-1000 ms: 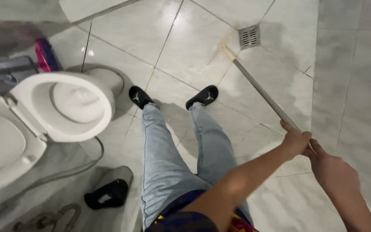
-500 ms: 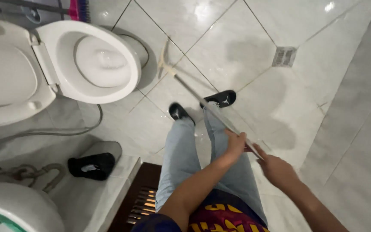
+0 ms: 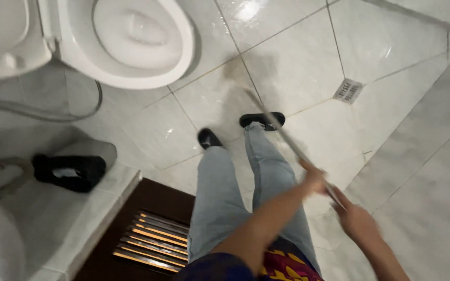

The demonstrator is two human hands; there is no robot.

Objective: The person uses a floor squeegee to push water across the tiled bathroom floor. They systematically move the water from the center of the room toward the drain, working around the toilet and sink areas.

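Both hands stay closed around the long handle, left hand ahead of right hand, and its blurred head has swung from the floor drain toward eleven o'clock, now near the toilet bowl.

Near the lower right of the frame, the left hand and the right hand both grip a long thin handle. It slants up-left over the wet white tile floor. A toilet bowl is at upper left, a floor drain at upper right.
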